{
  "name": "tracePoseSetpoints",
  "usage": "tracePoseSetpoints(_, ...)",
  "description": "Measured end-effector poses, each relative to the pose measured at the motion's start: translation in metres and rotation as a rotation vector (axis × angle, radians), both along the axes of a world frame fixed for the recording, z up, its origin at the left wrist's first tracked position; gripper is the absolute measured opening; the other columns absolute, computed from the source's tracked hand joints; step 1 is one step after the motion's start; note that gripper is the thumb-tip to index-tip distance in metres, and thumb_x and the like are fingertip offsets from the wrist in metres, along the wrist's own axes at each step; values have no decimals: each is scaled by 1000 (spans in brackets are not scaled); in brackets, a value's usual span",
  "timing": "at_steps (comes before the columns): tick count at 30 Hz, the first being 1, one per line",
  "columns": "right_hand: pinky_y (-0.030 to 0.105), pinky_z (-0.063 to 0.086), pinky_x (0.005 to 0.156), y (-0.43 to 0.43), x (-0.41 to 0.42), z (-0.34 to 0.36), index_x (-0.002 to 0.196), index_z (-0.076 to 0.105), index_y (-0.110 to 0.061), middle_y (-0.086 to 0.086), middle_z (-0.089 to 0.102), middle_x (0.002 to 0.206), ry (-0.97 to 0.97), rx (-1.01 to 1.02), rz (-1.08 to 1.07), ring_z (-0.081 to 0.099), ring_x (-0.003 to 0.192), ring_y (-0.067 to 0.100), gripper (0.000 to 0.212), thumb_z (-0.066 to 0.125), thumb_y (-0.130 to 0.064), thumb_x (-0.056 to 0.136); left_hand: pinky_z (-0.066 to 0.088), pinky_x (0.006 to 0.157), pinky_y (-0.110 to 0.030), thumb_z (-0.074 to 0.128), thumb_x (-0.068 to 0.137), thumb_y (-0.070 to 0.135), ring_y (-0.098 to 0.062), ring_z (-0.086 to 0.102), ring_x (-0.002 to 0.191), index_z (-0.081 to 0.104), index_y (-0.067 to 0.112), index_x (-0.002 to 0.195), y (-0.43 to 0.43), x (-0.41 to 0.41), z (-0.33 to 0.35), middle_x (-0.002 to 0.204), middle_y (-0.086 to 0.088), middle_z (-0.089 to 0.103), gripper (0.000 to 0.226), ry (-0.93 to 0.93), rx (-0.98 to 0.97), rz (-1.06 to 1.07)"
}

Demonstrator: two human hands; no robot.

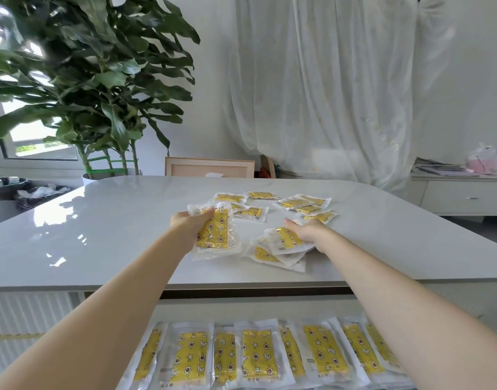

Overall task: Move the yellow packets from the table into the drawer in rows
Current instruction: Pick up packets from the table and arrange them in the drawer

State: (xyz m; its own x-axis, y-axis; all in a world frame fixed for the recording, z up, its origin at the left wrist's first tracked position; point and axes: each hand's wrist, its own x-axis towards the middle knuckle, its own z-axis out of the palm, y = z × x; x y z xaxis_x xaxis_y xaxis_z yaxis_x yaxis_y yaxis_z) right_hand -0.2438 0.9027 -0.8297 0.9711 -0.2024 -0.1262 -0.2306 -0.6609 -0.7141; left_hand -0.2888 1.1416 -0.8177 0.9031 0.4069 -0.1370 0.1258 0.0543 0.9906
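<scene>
Drawer packets [253,353] lie rowed, print unreadable; my left hand [189,225] grips a stack [213,235], right hand [309,232] clasps another packet [284,240].

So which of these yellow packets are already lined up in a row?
The packets nearest you, below the table edge, overlapping side by side; those on the tabletop lie scattered.

The row of clear, yellow-printed plastic packets [254,353] is cut off below; its writing is too tiny.
</scene>
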Motion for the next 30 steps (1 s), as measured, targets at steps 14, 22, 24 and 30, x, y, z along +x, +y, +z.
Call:
tracePoseSetpoints(14, 27, 51, 70, -8, -17, 24, 111, 62, -7, 8, 69, 105, -9, 513, 28, 65, 89, 18, 41, 78, -27, 78, 56, 84, -35, 69, 86, 16, -21, 68, 78, 60, 3, 96, -5, -11, 8, 94, -11, 70, 19, 140, 98, -334)
tracePoseSetpoints(22, 22, 55, 71, -25, -71, 35, 97, 66, -17, -1, 72, 88, 126, 507, 320, 67, 74, 9, 19, 73, -26, 83, 58, 54, -25, 57, 93, 6, -13, 65, 51, 60, 4, 90, 2, -49, 23, 69, -6, 66, 5, 231, 177, -562)
tracePoseSetpoints(24, 22, 57, 73, -34, -85, 39, 102, 66, -14, 0, 74, 94, 215, 453, 408, 69, 79, 10, 21, 72, -24, 84, 59, 56, -27, 57, 93, 7, -14, 68, 57, 62, 5, 96, 0, -60, 22, 80, -8, 68, 6, 297, 223, -675)
tracePoseSetpoints(30, 30, 52, 86, -60, -111, 24, 116, 59, -5, 8, 66, 107, 427, 144, 565, 63, 95, 19, 66, 83, -39, 65, 60, 67, -28, 59, 92, 8, -15, 70, 70, 62, 2, 113, -23, -88, 7, 91, -7, 71, 22, 444, 428, -970)
